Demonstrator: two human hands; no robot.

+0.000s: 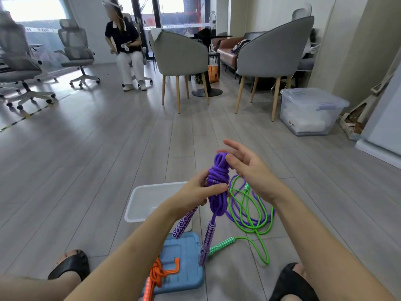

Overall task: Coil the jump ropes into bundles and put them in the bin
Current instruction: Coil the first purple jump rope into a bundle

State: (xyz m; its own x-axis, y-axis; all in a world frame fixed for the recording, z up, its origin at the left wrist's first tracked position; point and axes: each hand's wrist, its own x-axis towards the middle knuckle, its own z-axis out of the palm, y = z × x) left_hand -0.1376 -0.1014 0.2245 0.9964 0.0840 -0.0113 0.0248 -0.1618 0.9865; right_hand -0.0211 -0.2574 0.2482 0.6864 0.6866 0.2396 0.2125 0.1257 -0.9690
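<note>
A purple jump rope [218, 181] is wound into a bundle and held upright over the floor. My left hand [196, 191] grips its middle, thumb across the coils. Its two patterned purple handles [207, 240] hang down below. My right hand [245, 168] is beside the bundle's top loop with fingers spread, touching the loop. An empty white bin [149, 200] sits on the floor just left of the bundle. A green jump rope [249, 216] lies loose on the floor with another purple rope [238, 213] tangled in it.
A blue lid [184, 263] lies near my feet with a coiled orange jump rope [157, 276] on it. My sandalled feet [71, 266] flank the work area. Grey chairs [180, 59], a lidded clear storage box [310, 111] and a seated person [128, 46] are farther off.
</note>
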